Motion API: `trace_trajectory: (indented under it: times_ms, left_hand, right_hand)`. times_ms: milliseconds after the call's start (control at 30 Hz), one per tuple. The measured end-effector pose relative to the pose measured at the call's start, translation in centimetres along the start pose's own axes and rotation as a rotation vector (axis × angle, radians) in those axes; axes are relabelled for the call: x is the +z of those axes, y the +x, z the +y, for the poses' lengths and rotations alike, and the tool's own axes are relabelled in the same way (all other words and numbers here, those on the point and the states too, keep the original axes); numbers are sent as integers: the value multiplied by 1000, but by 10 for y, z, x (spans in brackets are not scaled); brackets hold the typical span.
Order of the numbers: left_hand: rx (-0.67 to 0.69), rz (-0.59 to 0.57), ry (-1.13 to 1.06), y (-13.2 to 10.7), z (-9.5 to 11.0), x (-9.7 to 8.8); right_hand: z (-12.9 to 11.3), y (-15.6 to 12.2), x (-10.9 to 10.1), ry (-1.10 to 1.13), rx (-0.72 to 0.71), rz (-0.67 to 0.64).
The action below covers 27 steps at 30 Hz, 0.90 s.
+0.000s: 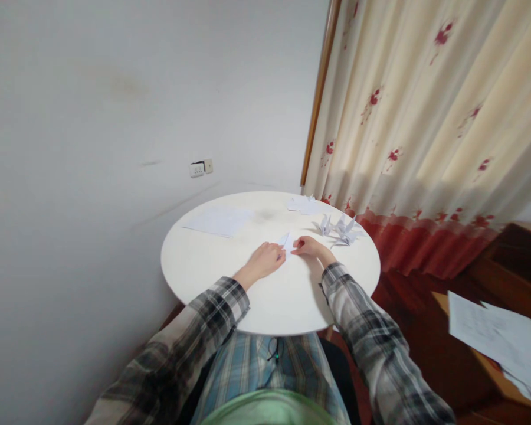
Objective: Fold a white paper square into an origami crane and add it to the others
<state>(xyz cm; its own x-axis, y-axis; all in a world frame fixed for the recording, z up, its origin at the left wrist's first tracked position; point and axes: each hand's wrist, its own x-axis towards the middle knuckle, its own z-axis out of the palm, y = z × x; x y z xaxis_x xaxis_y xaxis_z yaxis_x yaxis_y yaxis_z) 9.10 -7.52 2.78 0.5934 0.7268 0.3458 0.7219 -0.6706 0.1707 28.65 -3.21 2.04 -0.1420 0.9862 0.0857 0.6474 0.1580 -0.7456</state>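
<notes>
A small folded piece of white paper (pixel 287 240) lies on the round white table (pixel 287 301), with a pointed flap standing up. My left hand (pixel 268 258) is closed at its left side, fingers curled on the paper. From the right, my right hand (pixel 308 245) has thumb and fingers closed at the paper's edge. The fingertips partly hide the paper, so the fold between them is hard to make out. Just beyond my right hand stand several white paper cranes (pixel 346 231), close together.
Flat white sheets (pixel 219 221) lie at the table's left, and more paper (pixel 307 205) at its far right edge. A wall socket (pixel 197 170) is behind. A patterned curtain (pixel 407 147) hangs at right. Printed sheets (pixel 495 330) rest on wooden furniture lower right.
</notes>
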Motion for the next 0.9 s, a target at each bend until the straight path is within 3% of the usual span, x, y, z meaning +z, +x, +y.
trace_trajectory:
  times_ms: [200, 433, 900]
  left_hand:
    - [-36, 47, 211, 1, 8, 9]
    - [-15, -19, 235, -1, 6, 20]
    - [-61, 16, 215, 0, 3, 13]
  right_hand:
    - [7, 7, 5, -39, -7, 44]
    - [11, 7, 8, -16, -24, 52]
    - [11, 7, 11, 62, 19, 73]
